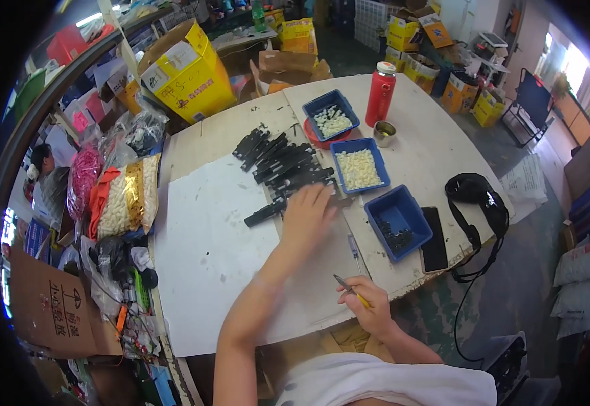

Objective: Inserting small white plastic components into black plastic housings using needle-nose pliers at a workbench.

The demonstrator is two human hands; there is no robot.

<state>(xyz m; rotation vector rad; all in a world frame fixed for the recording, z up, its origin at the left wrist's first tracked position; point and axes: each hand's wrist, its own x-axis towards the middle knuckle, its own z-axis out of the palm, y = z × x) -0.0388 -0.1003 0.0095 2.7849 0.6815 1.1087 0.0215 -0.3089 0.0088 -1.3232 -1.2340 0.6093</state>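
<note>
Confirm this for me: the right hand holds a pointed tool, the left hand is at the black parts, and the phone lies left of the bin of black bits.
Not quite: the head view shows the phone lying right of the bin of black bits. The right hand does hold a pointed tool, and the left hand is at the black parts.

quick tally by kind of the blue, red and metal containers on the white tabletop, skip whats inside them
Blue bins: 3
Red bottle: 1
Red dish, partly hidden under a bin: 1
Small metal cup: 1
Total: 6
</note>
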